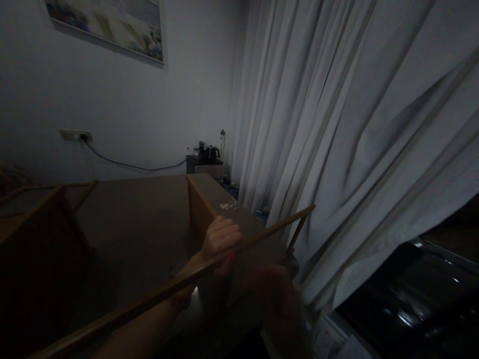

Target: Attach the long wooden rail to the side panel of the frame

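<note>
The room is very dim. My left hand (221, 238) is closed round a thin wooden rail (262, 232) that slants from the lower left up to the curtain. Behind the rail a brown flat panel with light wooden edges (209, 197) stands on edge, and my left hand's knuckles rest against it. My right hand (279, 295) is lower and in deep shadow, close to the panel's near end. Its fingers are too dark and smeared to make out.
White curtains (337, 149) hang along the right. A second wooden frame (48, 199) stands at the left. By the far wall a small cabinet carries a kettle (212, 152). On the wall are a picture (112, 25) and a socket with a cable (77, 134). A dark glossy object (419, 294) lies at the lower right.
</note>
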Tool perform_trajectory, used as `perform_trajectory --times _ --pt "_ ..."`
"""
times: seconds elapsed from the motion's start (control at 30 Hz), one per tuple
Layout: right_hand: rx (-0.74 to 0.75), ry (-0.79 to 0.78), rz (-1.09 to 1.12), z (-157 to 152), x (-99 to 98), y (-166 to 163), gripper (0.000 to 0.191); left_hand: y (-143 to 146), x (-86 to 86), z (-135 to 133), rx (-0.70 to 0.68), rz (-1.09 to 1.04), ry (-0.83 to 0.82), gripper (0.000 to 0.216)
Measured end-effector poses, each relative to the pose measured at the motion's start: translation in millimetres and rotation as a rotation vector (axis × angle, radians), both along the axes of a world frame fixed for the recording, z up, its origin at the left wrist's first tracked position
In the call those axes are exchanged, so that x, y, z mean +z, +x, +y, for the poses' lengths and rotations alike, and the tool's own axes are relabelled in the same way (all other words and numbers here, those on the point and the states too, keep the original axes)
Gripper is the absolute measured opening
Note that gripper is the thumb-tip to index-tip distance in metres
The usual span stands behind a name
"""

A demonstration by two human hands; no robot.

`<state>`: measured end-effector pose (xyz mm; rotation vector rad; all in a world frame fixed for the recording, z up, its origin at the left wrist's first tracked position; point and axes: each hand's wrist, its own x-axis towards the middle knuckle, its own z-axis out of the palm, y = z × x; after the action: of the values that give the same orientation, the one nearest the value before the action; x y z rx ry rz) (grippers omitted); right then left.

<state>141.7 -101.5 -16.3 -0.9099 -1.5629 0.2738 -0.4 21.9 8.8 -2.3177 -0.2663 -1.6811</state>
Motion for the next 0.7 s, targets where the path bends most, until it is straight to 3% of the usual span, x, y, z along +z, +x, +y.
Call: perform_trajectory --times 0.07,0.17,0.37,0.5,0.57,0.7 --pt "-0.081 0.189 -0.224 4 -0.8 14 0.022 0 -0.2 0 -0.001 -0.011 0.007 0.056" --pt "-0.126 0.335 -0.416 5 1.4 27 0.019 0 -0.8 1 0.004 -0.017 0.02 0.056" --pt "-0.29 0.378 -0.351 4 9.7 13 0.019 -2 5.7 -8 0.016 -0.025 -0.008 0.057" --pt "-0.457 0.301 -0.225 7 12.8 -2 0.034 -5 12.4 -23 0.058 0.017 -0.123 0.056" --pt "-0.448 0.21 -0.134 8 12.7 -4 0.043 -6 13.6 -28 0.071 0.013 -0.152 0.055" --pt "-0.17 -0.342 0.188 7 8.1 -3 0.063 -4 10.7 -28 0.08 -0.044 -0.148 0.055"
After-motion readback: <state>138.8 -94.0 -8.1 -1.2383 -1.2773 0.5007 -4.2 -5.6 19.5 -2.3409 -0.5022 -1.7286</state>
